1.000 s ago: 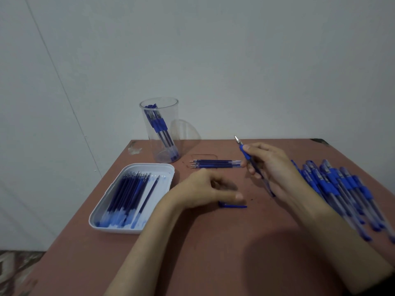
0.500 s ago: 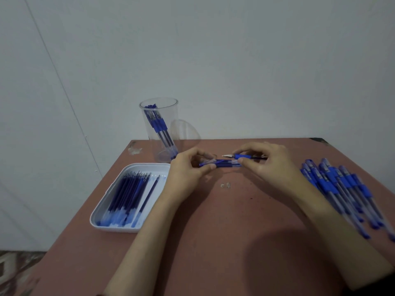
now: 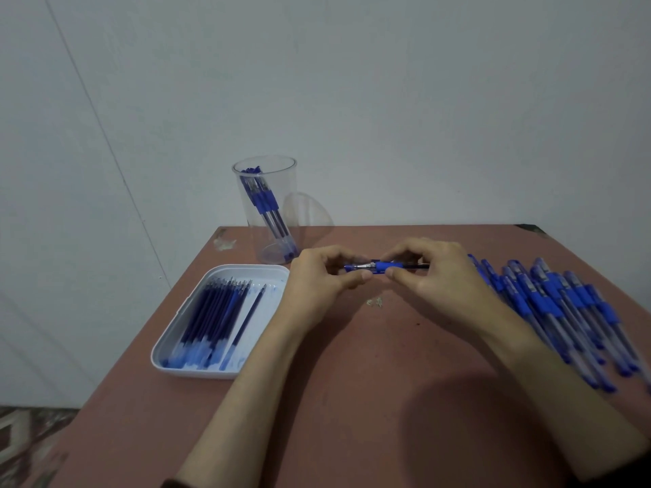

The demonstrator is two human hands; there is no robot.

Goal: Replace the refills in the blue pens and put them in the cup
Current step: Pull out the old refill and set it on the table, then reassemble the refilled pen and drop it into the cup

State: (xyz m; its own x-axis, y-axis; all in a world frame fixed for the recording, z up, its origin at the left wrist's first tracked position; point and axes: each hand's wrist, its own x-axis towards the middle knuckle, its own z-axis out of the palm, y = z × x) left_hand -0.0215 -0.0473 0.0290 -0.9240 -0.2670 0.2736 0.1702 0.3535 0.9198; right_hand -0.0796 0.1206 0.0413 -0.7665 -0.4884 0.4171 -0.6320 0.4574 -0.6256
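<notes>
both hands meet over the back of the worktop [image 3: 352, 399] and hold one blue pen [image 3: 385, 266] between them. the left hand [image 3: 317, 281] has its fingers curled in and pinches the pen's pointy end with thumb and finger. the right hand [image 3: 440, 276] is curled too and pinches the blue rubber part. the pen lies level. the left fingers hide the very tip, so i cannot tell if a cap is on it. the clear cup [image 3: 266, 209] stands at the back left with a few pens inside. a white tray [image 3: 197, 373] of refills [image 3: 211, 318] sits by the left arm. a pile of pens [image 3: 563, 304] lies on the right, partly behind the right arm and cut off at the edge. a tiny pale scrap [image 3: 375, 302] below the hands is too small to make out.
</notes>
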